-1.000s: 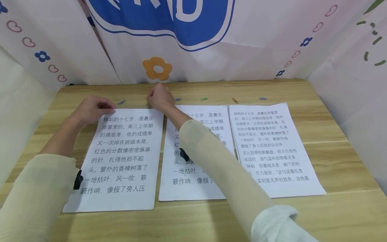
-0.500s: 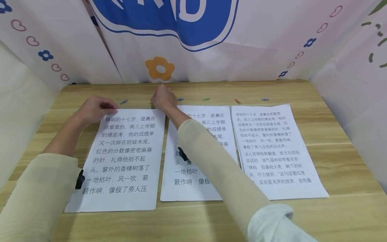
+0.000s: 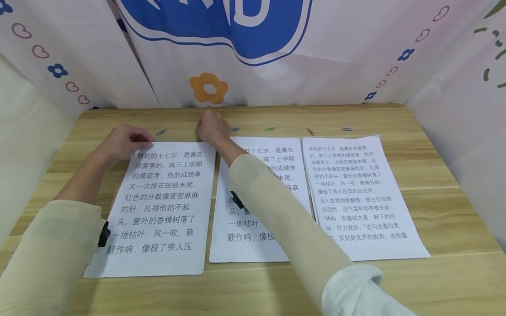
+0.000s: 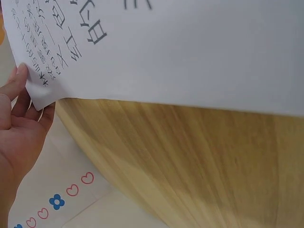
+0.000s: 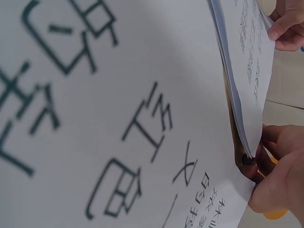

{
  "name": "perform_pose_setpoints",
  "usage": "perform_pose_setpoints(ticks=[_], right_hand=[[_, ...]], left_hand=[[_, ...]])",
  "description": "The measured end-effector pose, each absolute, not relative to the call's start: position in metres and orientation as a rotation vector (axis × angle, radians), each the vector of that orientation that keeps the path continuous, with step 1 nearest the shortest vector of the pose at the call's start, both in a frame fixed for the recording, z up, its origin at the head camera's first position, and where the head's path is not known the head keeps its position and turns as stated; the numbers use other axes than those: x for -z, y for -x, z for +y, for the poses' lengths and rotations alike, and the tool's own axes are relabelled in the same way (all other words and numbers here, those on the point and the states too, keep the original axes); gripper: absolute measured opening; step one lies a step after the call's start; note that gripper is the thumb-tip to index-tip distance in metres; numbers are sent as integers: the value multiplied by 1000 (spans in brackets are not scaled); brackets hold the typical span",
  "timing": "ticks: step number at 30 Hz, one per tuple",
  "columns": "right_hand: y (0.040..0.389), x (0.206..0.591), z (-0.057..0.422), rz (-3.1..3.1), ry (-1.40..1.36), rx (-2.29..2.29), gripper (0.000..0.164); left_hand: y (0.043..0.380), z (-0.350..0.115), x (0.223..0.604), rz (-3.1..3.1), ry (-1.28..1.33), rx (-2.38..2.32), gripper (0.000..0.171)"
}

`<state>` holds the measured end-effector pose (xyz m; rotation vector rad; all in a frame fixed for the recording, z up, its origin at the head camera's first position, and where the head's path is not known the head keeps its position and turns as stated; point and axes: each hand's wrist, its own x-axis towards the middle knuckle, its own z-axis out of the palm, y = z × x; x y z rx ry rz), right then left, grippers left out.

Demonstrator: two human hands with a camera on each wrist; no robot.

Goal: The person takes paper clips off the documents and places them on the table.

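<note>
Three stacks of white printed paper lie side by side on the wooden table. My left hand (image 3: 120, 142) pinches the upper left corner of the left paper stack (image 3: 158, 208). In the left wrist view the thumb rests on top of that corner, with fingers underneath. My right hand (image 3: 213, 127) is at the stack's upper right corner, its fingers curled around the edge; in the right wrist view the corner meets those fingers (image 5: 266, 166), partly hidden. Beneath my right forearm lies the middle paper stack (image 3: 249, 252). A yellow paperclip (image 3: 193, 132) shows just left of the right hand.
Along the table's back lie blue paperclips (image 3: 161, 132), a green paperclip (image 3: 270, 129) and a red paperclip (image 3: 310, 131). The right paper stack (image 3: 356, 197) sits beyond the middle one. A printed cloth (image 3: 316, 83) hangs behind the table (image 3: 454, 228).
The whole scene shifts slightly with the head camera. Both hands stay at the left stack's top corners, and the yellow paperclip has come into sight beside the right hand.
</note>
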<state>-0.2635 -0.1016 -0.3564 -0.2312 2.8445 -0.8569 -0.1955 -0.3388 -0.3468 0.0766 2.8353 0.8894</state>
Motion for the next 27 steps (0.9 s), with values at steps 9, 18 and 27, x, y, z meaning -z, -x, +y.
perform_pose_setpoints(ticks=[9,18,27], right_hand=[[262,351,-94,2813,316,897,11],[263,352,-76,2714,498,1079,11],[260,350,-64,2634,548,1169,12]], left_hand=[[196,-337,345,2831,-79,-886,18],[194,-337,345,2825,-73,-868,20],[193,-336,346,2817,-58,-861,22]])
